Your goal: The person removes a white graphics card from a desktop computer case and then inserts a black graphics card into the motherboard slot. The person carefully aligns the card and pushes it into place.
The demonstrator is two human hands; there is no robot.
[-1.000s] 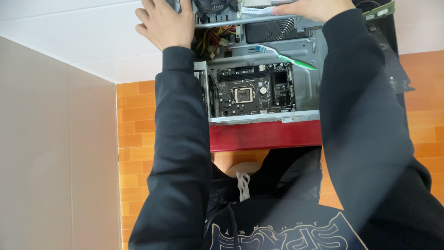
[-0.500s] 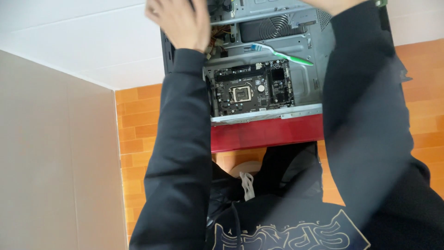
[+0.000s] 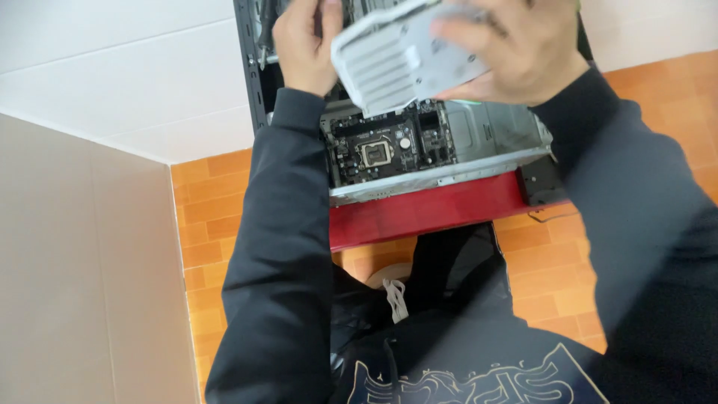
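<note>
Hands hold a grey slotted metal box (image 3: 400, 63) clear above the open computer case (image 3: 486, 142): your right hand (image 3: 516, 49) at 1 o'clock and left hand (image 3: 303, 45) at 11 both clamp it. Green motherboard (image 3: 389, 146) sits mounted; box not yet seated anywhere.

An orange tiled floor (image 3: 217, 217) runs beneath a white wall (image 3: 120, 67), with a plain beige panel (image 3: 75, 284) standing at the left; a red strip (image 3: 426, 213) edges the near side of the metal frame, and a white drawstring (image 3: 395, 298) hangs against dark clothing
</note>
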